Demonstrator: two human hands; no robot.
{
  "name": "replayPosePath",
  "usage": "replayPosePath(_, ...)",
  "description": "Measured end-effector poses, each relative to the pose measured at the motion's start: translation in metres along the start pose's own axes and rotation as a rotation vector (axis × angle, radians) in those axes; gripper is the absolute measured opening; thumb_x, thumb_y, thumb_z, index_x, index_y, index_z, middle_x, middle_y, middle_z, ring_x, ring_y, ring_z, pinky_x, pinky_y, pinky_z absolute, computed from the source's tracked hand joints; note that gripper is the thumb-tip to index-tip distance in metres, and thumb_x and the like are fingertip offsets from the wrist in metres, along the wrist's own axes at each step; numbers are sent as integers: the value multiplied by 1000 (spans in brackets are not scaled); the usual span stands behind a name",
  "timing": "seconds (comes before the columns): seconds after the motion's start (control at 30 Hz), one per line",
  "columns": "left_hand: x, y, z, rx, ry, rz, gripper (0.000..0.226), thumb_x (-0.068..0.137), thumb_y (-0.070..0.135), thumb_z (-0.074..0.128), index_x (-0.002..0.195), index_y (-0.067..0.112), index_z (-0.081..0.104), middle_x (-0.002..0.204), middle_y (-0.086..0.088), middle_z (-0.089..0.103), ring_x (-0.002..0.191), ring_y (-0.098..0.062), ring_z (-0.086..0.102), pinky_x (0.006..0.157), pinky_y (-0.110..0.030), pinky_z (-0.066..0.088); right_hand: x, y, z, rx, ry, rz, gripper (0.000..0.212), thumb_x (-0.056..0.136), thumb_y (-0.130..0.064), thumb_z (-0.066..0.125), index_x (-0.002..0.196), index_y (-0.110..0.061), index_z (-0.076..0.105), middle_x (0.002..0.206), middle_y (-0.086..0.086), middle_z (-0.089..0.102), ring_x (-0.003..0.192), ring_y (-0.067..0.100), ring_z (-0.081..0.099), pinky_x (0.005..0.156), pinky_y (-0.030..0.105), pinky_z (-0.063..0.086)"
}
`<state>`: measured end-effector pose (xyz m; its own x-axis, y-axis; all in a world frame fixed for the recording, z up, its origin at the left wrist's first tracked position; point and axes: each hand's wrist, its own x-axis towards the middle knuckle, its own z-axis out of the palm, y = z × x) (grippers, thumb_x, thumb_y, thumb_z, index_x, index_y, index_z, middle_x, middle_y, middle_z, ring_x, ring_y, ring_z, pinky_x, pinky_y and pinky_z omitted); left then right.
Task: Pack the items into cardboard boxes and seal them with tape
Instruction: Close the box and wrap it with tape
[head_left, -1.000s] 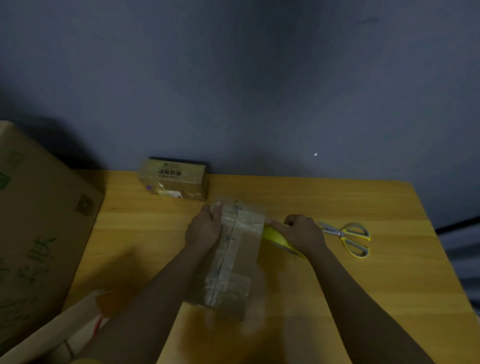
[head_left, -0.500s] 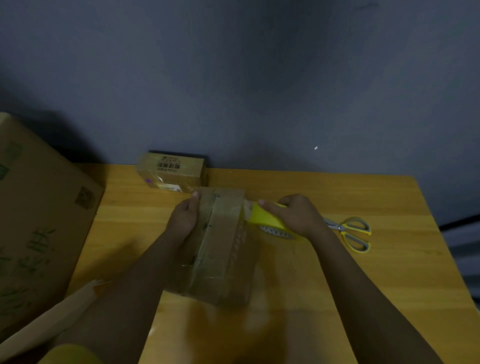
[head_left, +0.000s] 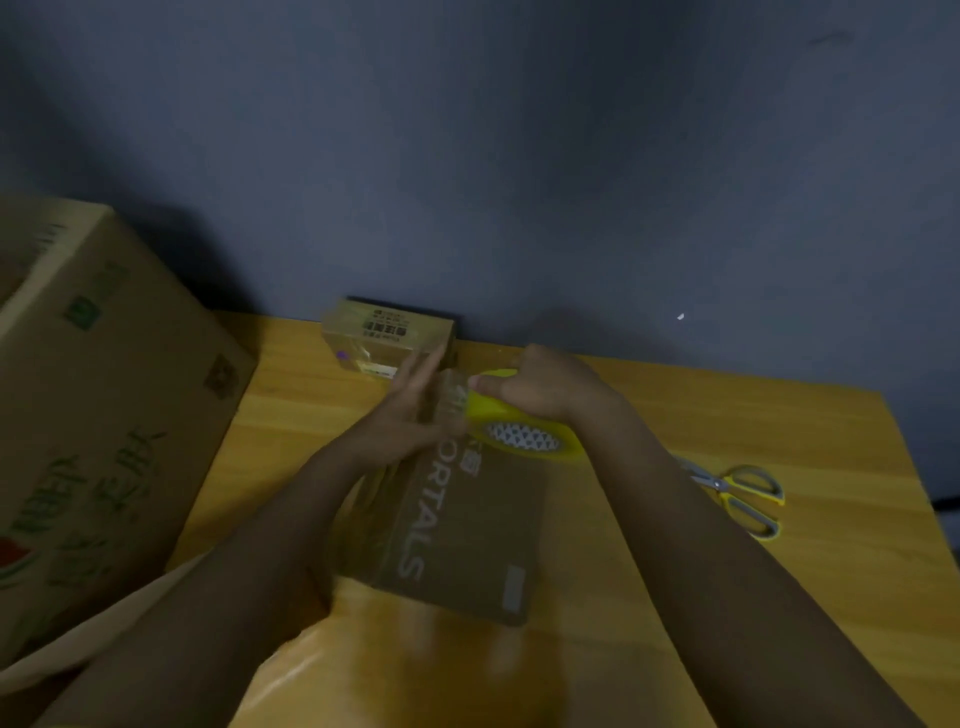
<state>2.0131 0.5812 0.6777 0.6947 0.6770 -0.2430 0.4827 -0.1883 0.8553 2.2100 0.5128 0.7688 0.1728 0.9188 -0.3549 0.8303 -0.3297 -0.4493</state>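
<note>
Sealing looks like the step in hand: the cardboard box (head_left: 457, 530) lies closed on the wooden table (head_left: 727, 597), near its middle, with the printed side up and its far end between the two hands. The right hand (head_left: 545, 392) is curled round a yellow tape dispenser (head_left: 519, 431), thumb pressed on its top, and holds it at the far right corner of the box. A short run of clear tape (head_left: 449, 392) stretches from the dispenser to the left hand (head_left: 410, 410), whose fingers are straight and lie flat against the tape and the far end of the box. The hands are close together, with only that strip of tape between them.

I judge this box to be packed and partly wrapped, since glossy film shows along its left side; the strip at the far end is not yet pressed down or cut. The scissors (head_left: 737, 493) lie on the table to the right, well apart from the box. A smaller taped box (head_left: 387, 338) stands against the wall, seemingly finished. A large carton (head_left: 104, 415) stands at the left of the table; whether anything in it remains to be packed cannot be told
</note>
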Motion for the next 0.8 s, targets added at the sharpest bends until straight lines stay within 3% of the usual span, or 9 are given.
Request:
replayPosePath(0.07, 0, 3, -1, 186, -146, -6, 115, 55, 67, 79, 143, 60, 4, 155, 21, -17, 141, -5, -2, 106, -34, 31, 0, -7, 1, -46, 0, -15, 75, 84, -70, 50, 122, -5, 59, 127, 13, 60, 106, 31, 58, 85, 40, 49)
replayPosePath(0.17, 4, -1, -2, 149, -109, -14, 106, 63, 37, 88, 144, 44, 20, 152, 11, 11, 139, -20, 25, 100, -37, 42, -6, -1, -3, 58, -58, -14, 78, 78, -73, 54, 120, -8, 63, 126, 9, 62, 108, 25, 60, 87, 40, 50)
replayPosePath(0.23, 2, -9, -3, 104, -47, -35, 102, 62, 31, 89, 140, 44, 23, 146, 7, 20, 132, -22, 33, 99, -37, 43, -13, 8, -3, 292, -64, -9, 65, 74, -68, 64, 106, -11, 69, 110, 7, 69, 98, 21, 64, 85, 42, 50)
replayPosePath(0.33, 0, -20, -5, 107, -7, -52, 101, 59, 38, 90, 133, 55, 23, 144, 5, 21, 129, -23, 33, 101, -42, 43, -18, 9, 12, 455, -7, -8, 60, 73, -64, 68, 95, -9, 70, 98, 10, 71, 89, 22, 67, 75, 40, 52)
replayPosePath(0.47, -2, -33, 5, 18, -10, -60, 97, 61, 36, 89, 122, 70, 21, 144, 8, 20, 131, -22, 30, 95, -34, 40, -8, 0, 18, 394, -5, 37, 84, 69, -77, 61, 118, -8, 64, 123, 5, 63, 108, 24, 61, 78, 33, 46)
replayPosePath(0.53, -8, -36, 28, -60, 37, -72, 103, 54, 40, 90, 128, 63, 21, 143, 8, 20, 133, -19, 29, 97, -35, 42, -6, 2, 15, 287, -21, 0, 82, 67, -79, 60, 111, -10, 65, 103, 1, 58, 98, 24, 58, 72, 32, 42)
replayPosePath(0.67, -14, -46, 78, -301, 51, -149, 120, 48, 49, 90, 147, 27, 25, 148, -5, 28, 135, -25, 36, 98, -51, 47, -9, 10, 27, 41, -122, -33, 71, 59, -88, 55, 77, -20, 59, 74, 3, 50, 68, 23, 49, 57, 34, 37)
replayPosePath(0.73, -12, -53, 85, -292, 43, -111, 115, 53, 49, 90, 147, 31, 26, 149, -4, 28, 135, -25, 36, 97, -48, 48, -11, 20, 26, 68, -161, -14, 81, 52, -93, 51, 77, -16, 58, 76, 0, 55, 69, 20, 54, 57, 33, 41)
replayPosePath(0.8, -12, -55, 85, -247, 15, -124, 113, 52, 59, 85, 145, 46, 22, 147, 4, 20, 134, -15, 30, 96, -34, 44, -16, 32, 21, 200, -222, 33, 79, 48, -91, 56, 86, -23, 69, 89, -7, 68, 77, 9, 64, 63, 30, 51)
